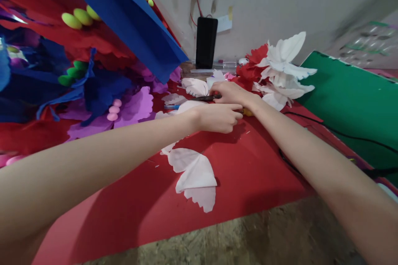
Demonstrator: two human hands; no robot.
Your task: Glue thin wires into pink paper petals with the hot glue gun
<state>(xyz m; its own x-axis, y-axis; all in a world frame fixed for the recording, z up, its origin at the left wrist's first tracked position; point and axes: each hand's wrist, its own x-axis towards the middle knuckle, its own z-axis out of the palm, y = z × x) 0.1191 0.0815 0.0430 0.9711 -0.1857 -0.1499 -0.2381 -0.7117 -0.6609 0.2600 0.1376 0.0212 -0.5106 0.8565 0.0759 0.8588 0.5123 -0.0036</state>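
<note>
Both my arms reach forward over a red paper sheet [248, 174]. My right hand [231, 92] is closed around a pair of scissors [207, 97] whose dark blades point left; a yellow bit of handle [248, 112] shows under the wrist. My left hand [219, 117] is curled just in front of it, fingers pinched together on something I cannot make out. White scalloped paper petals [195, 176] lie on the red sheet below my left forearm. More white petals [195, 87] lie beyond the scissors.
A white and red paper flower [284, 70] stands at the right, a green sheet [351, 99] beyond it. Blue, purple and red paper flowers [93, 83] pile up at the left under a blue sheet [130, 20]. A black box [206, 42] leans on the wall. A black cable [336, 132] crosses right.
</note>
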